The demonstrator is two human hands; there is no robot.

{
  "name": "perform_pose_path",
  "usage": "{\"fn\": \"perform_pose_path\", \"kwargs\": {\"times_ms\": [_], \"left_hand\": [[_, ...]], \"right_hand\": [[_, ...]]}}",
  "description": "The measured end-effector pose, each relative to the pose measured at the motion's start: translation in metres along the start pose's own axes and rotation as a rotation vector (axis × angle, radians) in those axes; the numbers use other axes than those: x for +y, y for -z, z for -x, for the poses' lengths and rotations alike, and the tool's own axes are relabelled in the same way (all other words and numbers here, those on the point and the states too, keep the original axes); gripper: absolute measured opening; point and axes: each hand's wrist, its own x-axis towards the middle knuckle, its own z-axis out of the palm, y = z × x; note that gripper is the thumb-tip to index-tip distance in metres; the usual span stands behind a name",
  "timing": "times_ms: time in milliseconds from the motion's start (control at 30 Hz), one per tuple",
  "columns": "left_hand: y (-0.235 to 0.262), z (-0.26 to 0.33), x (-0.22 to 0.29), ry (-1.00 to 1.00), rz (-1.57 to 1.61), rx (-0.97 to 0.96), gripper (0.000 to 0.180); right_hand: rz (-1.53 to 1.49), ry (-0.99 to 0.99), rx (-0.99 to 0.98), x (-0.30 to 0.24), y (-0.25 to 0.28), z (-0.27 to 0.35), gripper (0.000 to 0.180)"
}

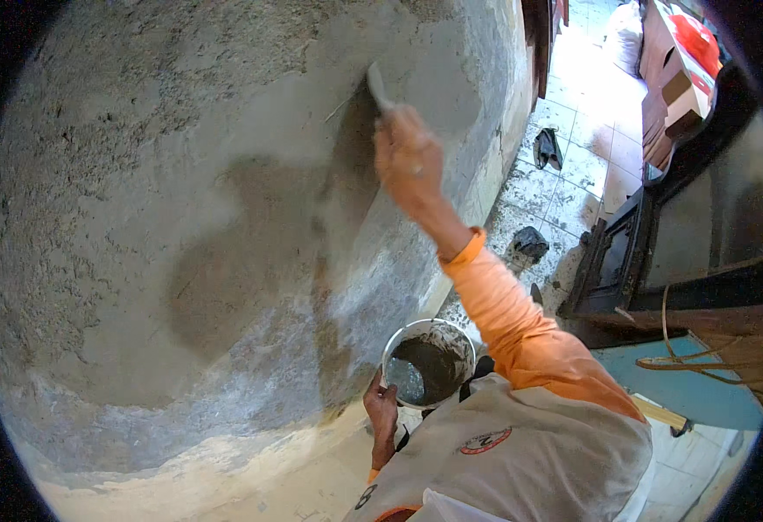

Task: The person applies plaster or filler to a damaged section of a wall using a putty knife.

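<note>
My right hand (410,165), its arm stretched up in an orange sleeve, is closed round a pale, narrow hand tool (376,85). The tool's tip is at the rough grey wall (259,113); motion blur hides whether it is a brush or a putty knife. Below, near my body, my left hand (381,407) grips the rim of a round white bucket (387,346), thumb over the edge. Dark grey wet cement mix (440,361) lies in the bucket. Smooth grey plaster covers the wall's middle, while coarser patches show on the left.
Dark wooden furniture (633,248) with a glass panel stands at the right. A light blue board (686,383) carries a looped cord (670,348). Black crumpled items (530,243) lie on the splattered tile floor (564,196). A cardboard box (686,104) sits at the far right.
</note>
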Motion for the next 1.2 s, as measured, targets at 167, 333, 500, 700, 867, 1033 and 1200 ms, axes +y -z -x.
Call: {"fn": "perform_pose_path", "kwargs": {"times_ms": [167,333,500,700,867,1033,1200], "left_hand": [[-0.002,-0.002,-0.007,-0.034,0.083,0.02,0.059],[-0.008,-0.012,-0.015,0.082,0.013,-0.031,0.054],[-0.011,-0.001,-0.031,-0.021,0.217,0.028,0.059],[-0.001,0.011,-0.026,0.128,0.116,0.016,0.062],[-0.01,0.01,-0.005,0.084,0.195,0.024,0.063],[-0.016,0.0,0.009,0.107,0.179,-0.015,0.062],[-0.018,0.01,0.01,0.096,0.178,0.027,0.058]], "right_hand": [[0.011,0.158,-0.17,-0.069,-0.001,0.084,0.046],[-0.282,0.257,-0.263,-0.013,0.04,0.126,0.044],[0.019,-0.215,-0.058,0.125,0.041,0.067,0.015],[0.025,-0.107,0.097,0.129,-0.007,0.035,0.014],[-0.15,-0.002,-0.2,0.016,0.022,0.142,0.034],[-0.18,-0.048,-0.303,0.053,0.055,0.119,0.033],[-0.019,0.043,0.027,0.132,0.03,-0.01,0.03]]}}
